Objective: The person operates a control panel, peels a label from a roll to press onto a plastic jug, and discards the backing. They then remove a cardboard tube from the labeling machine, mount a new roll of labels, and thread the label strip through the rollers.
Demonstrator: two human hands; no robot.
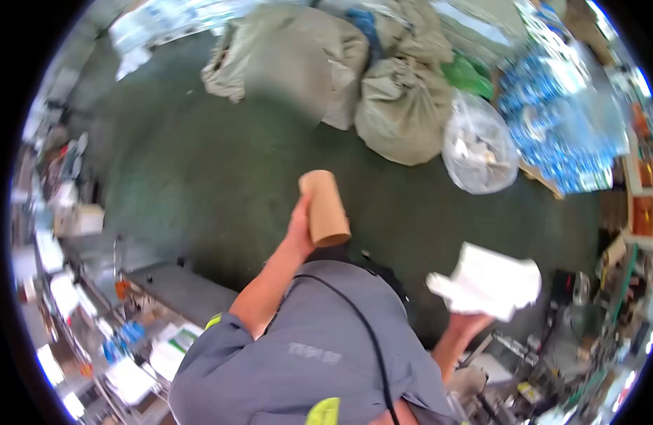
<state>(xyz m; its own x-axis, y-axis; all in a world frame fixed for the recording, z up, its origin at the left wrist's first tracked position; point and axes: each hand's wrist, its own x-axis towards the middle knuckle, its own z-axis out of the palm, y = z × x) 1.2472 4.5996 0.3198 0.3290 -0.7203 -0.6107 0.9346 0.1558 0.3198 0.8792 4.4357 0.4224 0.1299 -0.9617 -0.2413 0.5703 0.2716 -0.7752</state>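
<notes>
A brown cardboard tube (328, 210) stands out in front of my chest, its lower end tipped toward me. My left hand (300, 224) is closed around its left side, the fingers partly hidden behind it. Off to the right, my right hand (471, 324) grips a crumpled white sheet (490, 280) from below. The sheet looks like paper or thin cloth and covers most of the fingers. Both things are held up over the dark green floor (220, 170).
Tied beige sacks (403, 113) lie on the floor ahead. Beside them are a clear plastic bag (480, 152) with white scraps and a stack of blue wrapped bottles (553, 120). A grey-topped bench (181, 290) is at my left; equipment (517, 354) stands at lower right.
</notes>
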